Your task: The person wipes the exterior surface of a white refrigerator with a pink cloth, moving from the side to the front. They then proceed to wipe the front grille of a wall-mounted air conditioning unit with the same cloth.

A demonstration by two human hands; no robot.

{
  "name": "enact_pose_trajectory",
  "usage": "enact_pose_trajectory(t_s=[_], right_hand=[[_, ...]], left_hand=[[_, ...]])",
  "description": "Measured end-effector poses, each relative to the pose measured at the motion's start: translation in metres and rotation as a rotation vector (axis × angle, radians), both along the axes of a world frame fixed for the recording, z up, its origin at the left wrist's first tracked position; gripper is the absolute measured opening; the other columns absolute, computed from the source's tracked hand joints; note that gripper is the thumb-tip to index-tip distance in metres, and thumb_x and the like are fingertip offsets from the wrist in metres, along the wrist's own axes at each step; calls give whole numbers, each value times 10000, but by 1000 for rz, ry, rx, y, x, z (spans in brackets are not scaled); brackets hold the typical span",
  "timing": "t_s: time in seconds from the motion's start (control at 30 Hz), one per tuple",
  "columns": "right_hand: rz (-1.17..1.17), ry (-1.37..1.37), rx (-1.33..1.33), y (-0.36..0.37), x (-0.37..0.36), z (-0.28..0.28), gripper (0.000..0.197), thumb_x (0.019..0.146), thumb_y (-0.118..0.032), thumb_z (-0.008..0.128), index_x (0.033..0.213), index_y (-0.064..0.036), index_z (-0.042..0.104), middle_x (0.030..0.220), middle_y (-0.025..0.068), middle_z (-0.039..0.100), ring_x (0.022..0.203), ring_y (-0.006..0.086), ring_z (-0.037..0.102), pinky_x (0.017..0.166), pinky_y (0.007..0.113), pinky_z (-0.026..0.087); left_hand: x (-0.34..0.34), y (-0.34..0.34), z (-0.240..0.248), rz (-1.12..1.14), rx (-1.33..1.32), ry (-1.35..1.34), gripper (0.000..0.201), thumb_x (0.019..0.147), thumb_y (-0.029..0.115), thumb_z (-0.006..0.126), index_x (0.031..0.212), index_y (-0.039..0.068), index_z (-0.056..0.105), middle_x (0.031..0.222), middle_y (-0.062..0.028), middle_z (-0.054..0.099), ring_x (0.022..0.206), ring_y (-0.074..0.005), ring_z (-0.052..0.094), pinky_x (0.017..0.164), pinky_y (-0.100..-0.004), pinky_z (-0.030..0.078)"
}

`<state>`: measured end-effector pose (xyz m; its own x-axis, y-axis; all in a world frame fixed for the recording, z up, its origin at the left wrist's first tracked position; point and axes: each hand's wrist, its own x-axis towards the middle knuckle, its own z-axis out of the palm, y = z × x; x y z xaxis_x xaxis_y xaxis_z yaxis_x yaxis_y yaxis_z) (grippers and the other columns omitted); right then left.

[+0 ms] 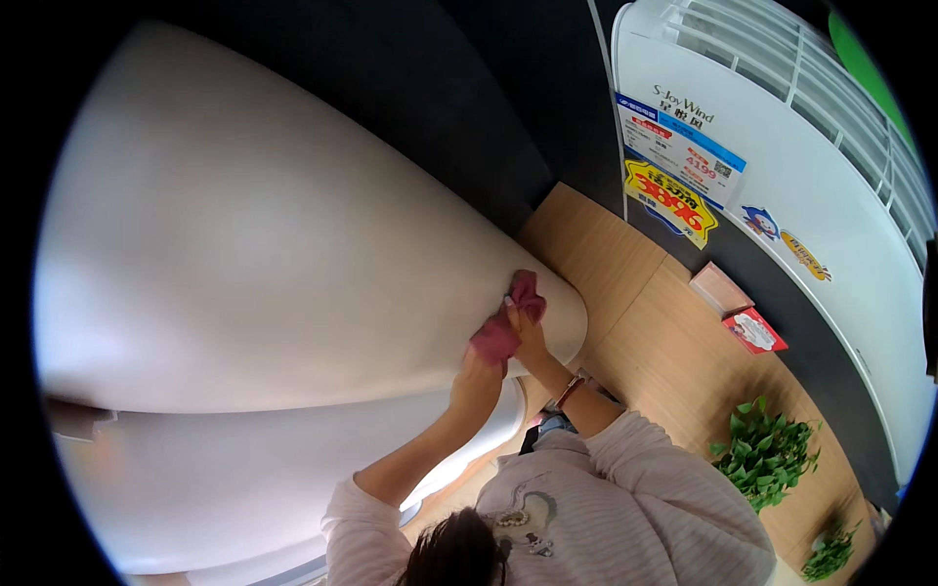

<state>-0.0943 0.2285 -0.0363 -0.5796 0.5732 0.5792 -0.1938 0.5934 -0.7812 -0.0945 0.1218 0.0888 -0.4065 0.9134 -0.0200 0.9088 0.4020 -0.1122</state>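
Work on the large white rounded panel (254, 225) seems under way, not finished: cloth's in use; which parts are done or left can't be told, since no streaks or marks show at this range. Pink-maroon cloth (496, 338) is bunched near the panel's right end, long axis slanting lower left to upper right, no clear front. Left hand (476, 383) looks closed on the lower end, fingers mostly hidden; right hand (529, 339) is curled around the upper part. Firm contact with panel: unclear.
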Motion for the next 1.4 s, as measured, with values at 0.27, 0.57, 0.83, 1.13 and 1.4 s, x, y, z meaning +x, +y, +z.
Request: enact_pose_trajectory(t_s=[0.27, 0.57, 0.83, 1.13, 1.4], right_hand=[[249, -16, -257, 16, -4, 186, 420, 800, -283, 551, 1096, 1, 461, 1124, 233, 417, 951, 435, 447, 818, 448, 385], [567, 511, -490, 48, -15, 320, 642, 736, -254, 621, 1225, 25, 313, 1263, 264, 276, 1186, 434, 236, 995, 430, 233], [664, 463, -767, 76, -66, 305, 402, 776, -232, 646, 1060, -59, 420, 930, 30, 494, 840, 136, 483, 735, 278, 419], [949, 194, -1389, 105, -83, 202, 199, 813, -291, 602, 855, -117, 514, 768, -1, 535, 695, 86, 500, 613, 248, 417], [819, 284, -1287, 100, -72, 188, 230, 858, -296, 526, 922, -76, 515, 833, 29, 544, 755, 108, 523, 648, 254, 438]], left_hand=[[10, -2, 92, 95, 521, 210, 220, 635, 14, 567, 853, 16, 547, 927, -177, 547, 869, -359, 498, 753, -467, 355], [-3, 31, 168, 167, 812, 384, 386, 716, -29, 515, 1088, -62, 418, 1050, -262, 486, 954, -435, 452, 801, -474, 328], [-4, 88, 187, 165, 608, 721, 306, 673, -40, 516, 979, -52, 509, 907, -211, 559, 933, -387, 480, 857, -485, 322], [-17, 119, 138, -26, 397, 526, 324, 690, -38, 483, 1010, -90, 487, 1038, -243, 499, 1030, -402, 439, 946, -491, 293], [-11, 118, 129, -14, 397, 411, 409, 692, -33, 479, 1095, -91, 435, 1111, -243, 463, 1083, -397, 410, 962, -484, 282]])
